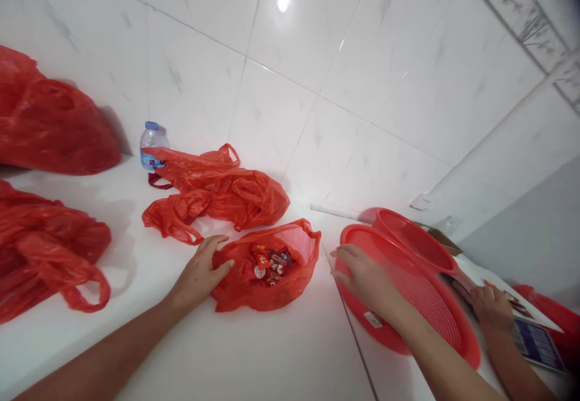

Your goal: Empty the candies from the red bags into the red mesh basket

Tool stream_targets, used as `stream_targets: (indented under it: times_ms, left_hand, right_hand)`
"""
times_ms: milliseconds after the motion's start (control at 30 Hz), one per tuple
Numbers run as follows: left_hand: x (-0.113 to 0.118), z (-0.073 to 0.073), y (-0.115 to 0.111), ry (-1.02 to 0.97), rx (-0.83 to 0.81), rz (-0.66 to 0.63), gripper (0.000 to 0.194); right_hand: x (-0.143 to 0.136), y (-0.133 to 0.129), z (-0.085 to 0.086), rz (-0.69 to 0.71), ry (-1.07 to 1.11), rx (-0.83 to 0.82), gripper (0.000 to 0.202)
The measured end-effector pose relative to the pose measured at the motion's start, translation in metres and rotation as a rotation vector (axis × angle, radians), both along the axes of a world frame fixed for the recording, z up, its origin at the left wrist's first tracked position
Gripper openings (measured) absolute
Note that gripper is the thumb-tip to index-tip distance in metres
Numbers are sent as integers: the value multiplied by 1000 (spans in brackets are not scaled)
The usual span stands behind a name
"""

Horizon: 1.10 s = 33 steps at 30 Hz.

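Observation:
An opened red plastic bag (pixel 244 289) rests on the white surface, its mouth spread wide. Small wrapped packets (pixel 274 264) in red and brown lie inside it. My left hand (pixel 202 274) is at the bag's left edge, fingers apart, with the thumb over the rim; it grips nothing. To the right of the bag, my right hand (pixel 367 277) hovers over the near side of a large red perforated basket (pixel 426 298), its fingers spread and holding nothing.
Crumpled red bags (pixel 235 192) and a small bottle (pixel 153 144) stand near the tiled wall. Full red bags (pixel 58 126) are at the left. Behind the large basket is another red basket (pixel 414 238). At right, another person's hand (pixel 492 307) is near a dark flat item (pixel 537 343).

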State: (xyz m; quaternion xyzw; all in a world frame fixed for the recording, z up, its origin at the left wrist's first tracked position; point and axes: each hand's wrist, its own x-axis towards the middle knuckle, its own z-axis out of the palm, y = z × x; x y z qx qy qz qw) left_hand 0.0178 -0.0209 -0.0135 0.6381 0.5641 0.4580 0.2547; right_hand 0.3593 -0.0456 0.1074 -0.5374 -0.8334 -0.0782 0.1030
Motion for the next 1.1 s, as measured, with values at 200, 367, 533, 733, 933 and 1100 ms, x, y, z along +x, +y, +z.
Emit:
stream_targets:
  times_ms: [200,367,533,733,933,1100]
  left_hand:
    - [-10,20,-22,-273,-297,76,68]
    - [-15,34,-47,-346,-466,27,78]
    - [-10,39,-35,-400,-492,-108,78]
    - [-11,116,3,-459,15,-36,55]
    - [-1,205,13,-395,320,-67,48]
    - [4,227,13,-350,383,-70,50]
  right_hand:
    - [-44,41,4,-176,56,88,49]
    - [-67,68,-10,-250,-200,-23,47]
    - [-62,75,-8,-283,-204,-138,21]
    - [-30,57,31,-392,50,-4,31]
    - [-7,28,56,-299,1022,-20,22]
    - [-10,13,55,-87,1367,-146,19]
